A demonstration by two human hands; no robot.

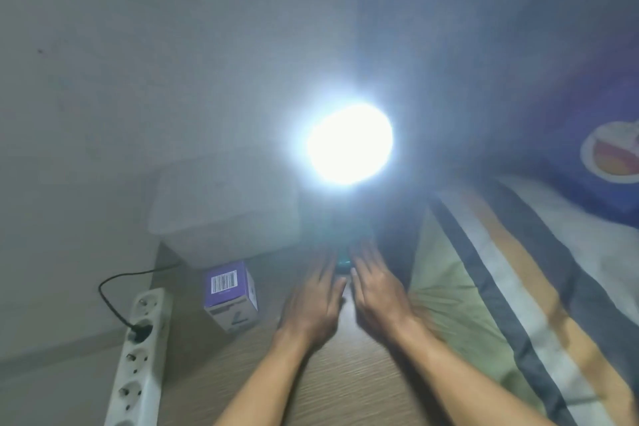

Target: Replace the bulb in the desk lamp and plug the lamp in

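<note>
This is a bedroom in a home. A bed with a striped blanket sits right beside a small wooden table. A blue pillow lies on the bed. A white power strip lies on the floor by a plain wall.

Purple box — barcode label on top face, digits too blurred to read. No other legible text.

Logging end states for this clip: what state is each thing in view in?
Desk lamp's round bulb: lit, glaring white.
Black plug: seated in a socket of the white power strip; other sockets in view empty.
Purple cardboard bulb box: tilted on the wooden table.
Left hand: open, empty.
Right hand: open, empty.
</note>
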